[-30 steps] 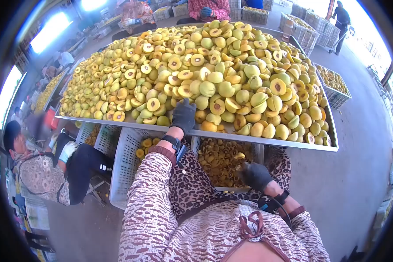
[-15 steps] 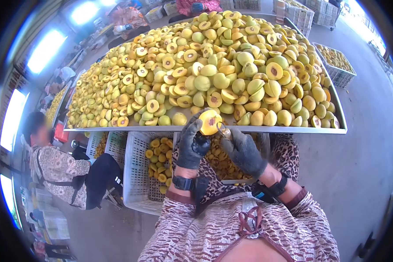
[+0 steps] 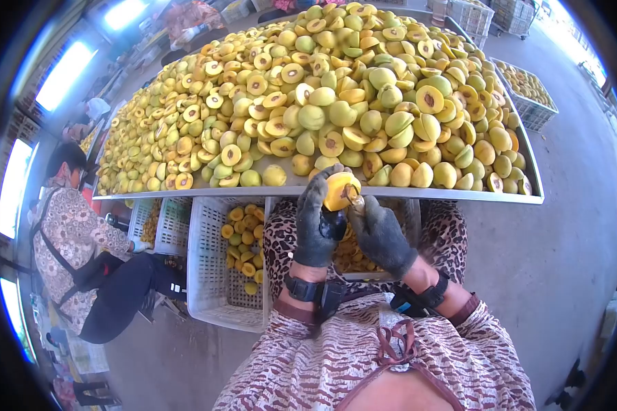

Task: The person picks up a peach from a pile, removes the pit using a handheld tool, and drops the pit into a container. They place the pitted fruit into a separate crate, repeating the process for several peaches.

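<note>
My left hand (image 3: 317,222), in a dark grey glove, is wrapped round a yellow fruit half (image 3: 341,191) just in front of the table's metal edge. My right hand (image 3: 380,236), gloved too, has its fingers closed on a small metal tool (image 3: 356,200) whose tip touches the cut face of the fruit. Beyond both hands, halved yellow-green fruits (image 3: 312,116) are heaped on a metal-rimmed table (image 3: 459,194). Beneath my hands, a crate of fruit pieces (image 3: 349,253) is partly hidden.
A white crate (image 3: 209,301) with fruit halves (image 3: 243,240) stands left of my legs. A co-worker in a patterned top (image 3: 79,236) sits at the far left beside other crates. Another fruit-filled crate (image 3: 538,113) stands right of the table.
The fruit half has turned in my left hand, which has shifted slightly right. The view has shifted a little. The co-worker at left now reaches a gloved hand to the crates.
</note>
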The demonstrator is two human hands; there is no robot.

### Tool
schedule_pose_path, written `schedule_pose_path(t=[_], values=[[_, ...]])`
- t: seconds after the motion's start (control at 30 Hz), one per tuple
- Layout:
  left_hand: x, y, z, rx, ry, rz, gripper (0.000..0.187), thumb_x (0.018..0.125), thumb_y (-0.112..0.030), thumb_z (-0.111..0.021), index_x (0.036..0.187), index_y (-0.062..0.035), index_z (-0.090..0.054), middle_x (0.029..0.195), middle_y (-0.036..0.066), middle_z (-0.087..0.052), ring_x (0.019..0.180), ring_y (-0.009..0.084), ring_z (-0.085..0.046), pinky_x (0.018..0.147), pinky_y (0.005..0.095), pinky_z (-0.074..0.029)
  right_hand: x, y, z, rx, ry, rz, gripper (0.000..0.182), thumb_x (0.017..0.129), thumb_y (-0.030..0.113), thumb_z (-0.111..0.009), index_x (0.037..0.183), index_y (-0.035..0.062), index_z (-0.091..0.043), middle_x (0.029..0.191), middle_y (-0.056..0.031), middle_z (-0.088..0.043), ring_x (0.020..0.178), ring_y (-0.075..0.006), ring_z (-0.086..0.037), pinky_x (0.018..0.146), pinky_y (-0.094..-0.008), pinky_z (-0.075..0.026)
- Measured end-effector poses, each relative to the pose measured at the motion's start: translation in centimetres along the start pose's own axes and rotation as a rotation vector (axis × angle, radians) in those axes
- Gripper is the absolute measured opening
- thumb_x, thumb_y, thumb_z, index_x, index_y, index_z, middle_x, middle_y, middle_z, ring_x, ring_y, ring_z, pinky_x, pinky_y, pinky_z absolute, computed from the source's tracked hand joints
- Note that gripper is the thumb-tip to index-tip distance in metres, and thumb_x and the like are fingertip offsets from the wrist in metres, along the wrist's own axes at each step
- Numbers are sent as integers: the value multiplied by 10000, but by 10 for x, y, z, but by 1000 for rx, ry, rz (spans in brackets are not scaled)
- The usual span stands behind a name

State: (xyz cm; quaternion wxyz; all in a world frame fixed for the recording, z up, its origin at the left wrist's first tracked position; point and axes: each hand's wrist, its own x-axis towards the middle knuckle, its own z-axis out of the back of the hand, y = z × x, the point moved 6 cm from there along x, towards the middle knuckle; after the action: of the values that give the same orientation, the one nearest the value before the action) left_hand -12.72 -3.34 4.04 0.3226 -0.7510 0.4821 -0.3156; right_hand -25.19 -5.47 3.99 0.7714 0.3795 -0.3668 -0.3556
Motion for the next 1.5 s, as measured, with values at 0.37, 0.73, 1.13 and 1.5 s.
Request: schedule_pose_path(t=[0.37,0.73,1.13,1.5], values=[[1,38,11,-212,-149,98,459,1054,-397,-399,1166,4,-591,1086,120,-653,998,212,-636,898,316,-520,-6,-19,-9,-177,-44,68,281,955,184,-583,1169,8,-536,694,-244,-612,643,-450,-611,540,-519,-445],[-10,-18,-7,797,-176,-589,286,918,-176,-619,1148,-9,-592,1036,146,-677,952,287,-658,836,364,-521,7,-3,-8,-370,-68,305,327,906,171,-638,1110,-8,-455,655,-226,-595,598,-447,-596,508,-501,-448],[-14,2,6,686,-182,-561,479,848,-111,-685,1269,9,-490,1154,166,-651,1053,295,-625,947,420,-475,3,-6,-14,-84,24,233,252,922,139,-596,1105,-29,-548,838,-265,-633,775,-465,-612,643,-502,-463],[9,-17,24,-160,-175,67,310,982,-279,-548,959,17,-638,800,75,-674,678,159,-652,624,299,-542,-8,9,-32,187,279,-135,196,1002,167,-509,1043,-12,-577,746,-28,-571,648,-167,-557,597,-325,-454]])
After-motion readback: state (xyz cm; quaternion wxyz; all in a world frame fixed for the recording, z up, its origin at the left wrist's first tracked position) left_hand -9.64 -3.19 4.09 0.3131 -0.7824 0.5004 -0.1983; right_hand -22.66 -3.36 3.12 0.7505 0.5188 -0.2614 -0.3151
